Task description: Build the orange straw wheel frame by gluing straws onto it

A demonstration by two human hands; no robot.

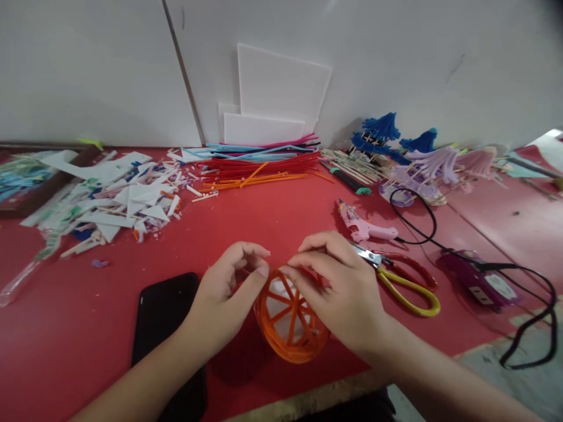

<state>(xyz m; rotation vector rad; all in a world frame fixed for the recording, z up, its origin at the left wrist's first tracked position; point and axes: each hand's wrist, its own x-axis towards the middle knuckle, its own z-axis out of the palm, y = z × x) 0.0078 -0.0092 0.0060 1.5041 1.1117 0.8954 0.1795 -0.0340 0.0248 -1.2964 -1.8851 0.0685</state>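
An orange pipe-cleaner wheel [290, 346] with spokes over a pale backing is held up near the table's front edge. My right hand [336, 281] grips its upper right rim between thumb and fingers. At the upper left of the rim is my left hand [235, 281], its thumb and fingertips curled toward each other. Whether anything lies between those left fingertips is too small to make out. Part of the wheel's right edge is hidden behind my right hand.
Right of my hands lie scissors [407, 287], a pink glue gun [365, 224] and a purple power box [479, 278]. A black phone [165, 310] lies left. Behind are pipe cleaners [264, 161], scraps [132, 199], and blue and lilac models [435, 164].
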